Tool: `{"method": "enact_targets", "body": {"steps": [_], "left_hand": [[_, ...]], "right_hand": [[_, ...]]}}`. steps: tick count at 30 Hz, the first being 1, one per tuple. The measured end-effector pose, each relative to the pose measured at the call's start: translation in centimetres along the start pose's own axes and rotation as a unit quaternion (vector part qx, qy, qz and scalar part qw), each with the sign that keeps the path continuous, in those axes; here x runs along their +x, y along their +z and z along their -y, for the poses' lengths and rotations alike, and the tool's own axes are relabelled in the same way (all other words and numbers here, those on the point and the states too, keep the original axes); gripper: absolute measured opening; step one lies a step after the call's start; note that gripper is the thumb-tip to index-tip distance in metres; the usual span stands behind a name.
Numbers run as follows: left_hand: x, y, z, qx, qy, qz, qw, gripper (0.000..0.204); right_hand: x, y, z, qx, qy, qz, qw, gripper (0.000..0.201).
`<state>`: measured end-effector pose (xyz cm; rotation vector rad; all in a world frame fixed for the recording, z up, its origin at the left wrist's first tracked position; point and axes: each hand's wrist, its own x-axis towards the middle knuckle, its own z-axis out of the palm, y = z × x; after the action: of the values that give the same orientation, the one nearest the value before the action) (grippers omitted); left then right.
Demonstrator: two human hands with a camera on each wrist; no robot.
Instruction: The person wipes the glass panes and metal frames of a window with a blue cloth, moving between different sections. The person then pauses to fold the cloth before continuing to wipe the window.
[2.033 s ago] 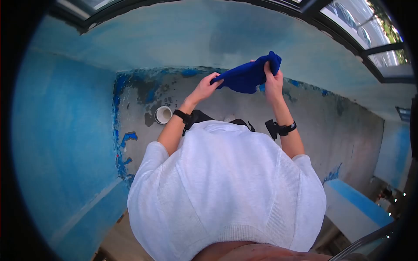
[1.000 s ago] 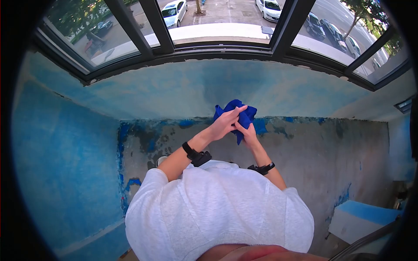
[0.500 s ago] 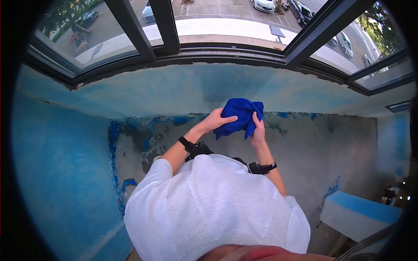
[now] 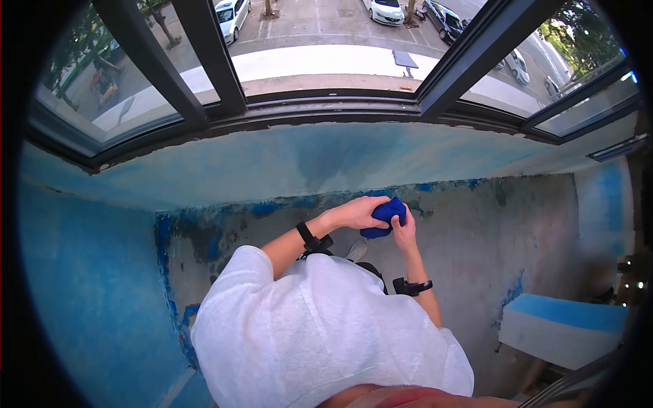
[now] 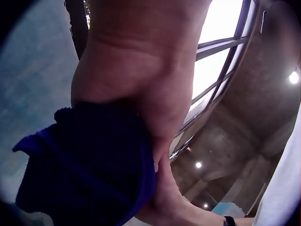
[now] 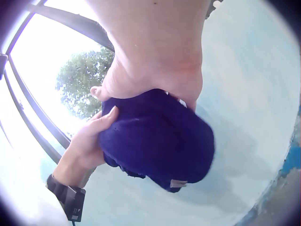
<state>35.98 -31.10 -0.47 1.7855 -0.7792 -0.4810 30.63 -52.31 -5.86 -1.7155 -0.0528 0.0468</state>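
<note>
A dark blue cloth (image 4: 386, 216), bunched into a compact bundle, is held up between both hands in front of the body. My left hand (image 4: 359, 212) grips it from the left, its back toward the head camera. From the other side my right hand (image 4: 405, 230) holds the cloth, thumb on the near face. In the right wrist view the folded cloth (image 6: 157, 139) hangs below the right palm, a small pale tag at its lower edge, with the left thumb pressed on its side. The left wrist view shows the cloth (image 5: 89, 165) draping under the left palm.
Ahead stands a low blue-painted wall (image 4: 258, 163) with a damp dark patch, under a dark window frame (image 4: 333, 105). The grey floor (image 4: 469, 251) has peeling blue paint along the wall. A blue-topped white ledge (image 4: 564, 326) stands at the right; a shoe (image 4: 356, 251) shows below the hands.
The cloth was stretched out between the hands, then gathered, and is now a smaller bundle. The hands have drawn together. The head view has tilted up, bringing the windows into sight.
</note>
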Motion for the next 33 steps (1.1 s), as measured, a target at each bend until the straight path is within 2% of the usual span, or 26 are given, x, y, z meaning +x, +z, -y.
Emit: {"method": "enact_targets", "body": {"steps": [1,4,6,8,10,13,14,16,18,19,20,21,23,24,26,27,29,30,32,33], "left_hand": [[0.9,0.3,-0.6,-0.018,-0.023,0.018,0.999,0.054],[2.4,1.4,-2.0,-0.018,-0.030,0.011,0.999,0.058],[2.7,1.8,-2.7,-0.015,-0.049,-0.011,0.999,0.059],[3.4,1.7,-3.0,-0.015,-0.061,-0.029,0.998,0.060],[3.3,1.6,-2.9,0.063,-0.121,-0.048,0.989,0.058],[2.4,0.8,-2.7,0.088,-0.160,-0.094,0.979,0.057],[1.7,0.4,-2.4,0.087,-0.167,-0.105,0.977,0.057],[-0.4,-1.1,-1.6,0.053,-0.123,-0.232,0.963,0.052],[-2.9,-4.3,-0.6,0.032,-0.152,-0.328,0.932,0.049],[-4.2,-6.3,-1.2,0.015,-0.140,-0.361,0.922,0.046],[-5.4,-8.5,-1.7,0.028,-0.127,-0.394,0.910,0.045],[-6.5,-10.6,-1.8,0.092,-0.111,-0.450,0.881,0.045],[-8.2,-15.0,-3.2,0.228,-0.069,-0.583,0.777,0.048],[-8.9,-17.7,-2.8,0.226,-0.067,-0.580,0.780,0.048],[-9.7,-22.4,-1.7,0.275,0.018,-0.724,0.632,0.058],[-9.9,-24.0,-1.3,0.269,0.019,-0.721,0.638,0.058],[-9.6,-26.5,-0.9,0.320,-0.017,-0.721,0.615,0.068],[-9.2,-27.2,-0.9,0.314,-0.007,-0.717,0.623,0.068],[-8.7,-26.7,-1.1,0.331,-0.072,-0.699,0.630,0.073],[-8.3,-26.8,-0.9,0.312,-0.037,-0.714,0.626,0.072]], "right_hand": [[0.5,-0.5,0.0,-0.029,-0.039,-0.035,0.998,0.069],[1.7,-3.0,1.0,-0.047,-0.034,-0.028,0.998,0.063],[2.5,-3.9,1.7,-0.019,-0.042,-0.001,0.999,0.059],[3.9,-5.1,1.3,0.021,-0.030,-0.017,0.999,0.054],[5.2,-5.2,1.9,0.028,-0.042,0.005,0.999,0.049],[6.8,-3.9,2.2,0.038,-0.036,0.044,0.998,0.044],[7.5,-3.2,2.4,0.038,-0.059,0.057,0.996,0.041],[9.1,-1.6,3.6,0.039,-0.087,0.077,0.992,0.039],[10.5,0.3,5.2,0.089,-0.092,0.091,0.988,0.036],[11.2,1.3,6.3,0.100,-0.103,0.100,0.985,0.035],[12.0,2.4,7.1,0.098,-0.104,0.102,0.984,0.035],[12.8,3.6,7.6,0.104,-0.119,0.114,0.981,0.035],[14.3,6.5,8.9,0.106,-0.137,0.119,0.978,0.035],[14.9,8.3,9.6,0.101,-0.141,0.117,0.978,0.034],[15.7,11.9,10.5,0.092,-0.140,0.108,0.980,0.034],[16.1,13.7,11.0,0.100,-0.136,0.113,0.979,0.033],[16.5,16.9,11.2,0.123,-0.114,0.122,0.978,0.031],[16.6,18.1,11.6,0.096,-0.118,0.125,0.980,0.029],[16.5,20.0,12.1,0.059,-0.127,0.125,0.982,0.028],[16.4,20.6,12.3,0.058,-0.115,0.130,0.983,0.028]]}}
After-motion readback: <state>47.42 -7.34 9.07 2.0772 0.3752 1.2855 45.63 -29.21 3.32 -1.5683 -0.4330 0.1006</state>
